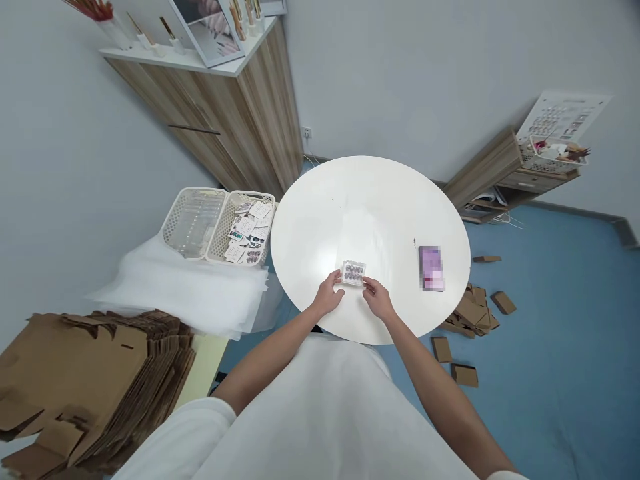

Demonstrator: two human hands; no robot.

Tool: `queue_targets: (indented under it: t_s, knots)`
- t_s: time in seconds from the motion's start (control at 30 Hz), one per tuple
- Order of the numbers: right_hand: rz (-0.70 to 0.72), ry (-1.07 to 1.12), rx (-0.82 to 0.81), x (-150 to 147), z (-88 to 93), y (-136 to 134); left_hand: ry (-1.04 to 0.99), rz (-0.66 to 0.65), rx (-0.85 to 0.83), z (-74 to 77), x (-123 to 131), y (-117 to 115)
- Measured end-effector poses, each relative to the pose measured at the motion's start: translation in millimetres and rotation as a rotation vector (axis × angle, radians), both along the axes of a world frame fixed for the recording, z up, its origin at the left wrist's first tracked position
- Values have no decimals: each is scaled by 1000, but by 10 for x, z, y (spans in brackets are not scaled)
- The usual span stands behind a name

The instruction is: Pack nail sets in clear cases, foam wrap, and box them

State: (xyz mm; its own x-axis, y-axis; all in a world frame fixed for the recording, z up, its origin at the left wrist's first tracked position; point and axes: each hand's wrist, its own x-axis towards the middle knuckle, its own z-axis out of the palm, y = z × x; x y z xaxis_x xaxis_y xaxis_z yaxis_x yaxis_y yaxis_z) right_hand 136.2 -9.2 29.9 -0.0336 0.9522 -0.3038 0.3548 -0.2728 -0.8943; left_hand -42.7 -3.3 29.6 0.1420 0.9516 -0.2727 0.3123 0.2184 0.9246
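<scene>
A small clear plastic case [354,273] with two rows of dark, shiny press-on nails lies near the front of the round white table [350,200]. My left hand [329,295] holds its left edge with the fingertips, the thumb set apart below. From the other side, the fingers of my right hand [379,299] are bent onto the case's lower right corner. Farther right on the table is a purple box [431,268], its face blurred.
Left of the table, one white basket [271,230] holds carded packs, another [181,192] clear plastic cases. White foam sheets [185,287] and a stack of flat cardboard boxes [95,373] lie nearer me. Small cardboard boxes [473,310] litter the blue floor at right. A wooden cabinet [260,113] stands behind.
</scene>
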Motion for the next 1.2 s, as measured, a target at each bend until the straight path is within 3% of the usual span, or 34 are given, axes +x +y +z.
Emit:
queue_targets:
  t_s: [0.13,0.33,0.6,0.77,0.87,1.0,1.2]
  knots:
    - [70,-128,31,282,-87,-222,38,-78,-24,-40,219,-172]
    - [166,-227,48,380,-207,-369,120,-100,-46,-137,332,-346]
    - [244,-399,187,408,-254,-518,331,-159,89,-107,289,-444]
    - [475,-593,302,483,-270,-669,496,-344,156,-70,195,-539]
    - [544,-698,379,505,-296,-684,572,-411,178,-60,192,-575]
    - [558,-738,424,464,-326,-623,659,-442,180,-32,247,-584]
    - [467,-662,317,464,-211,-562,720,-431,192,7,261,-545]
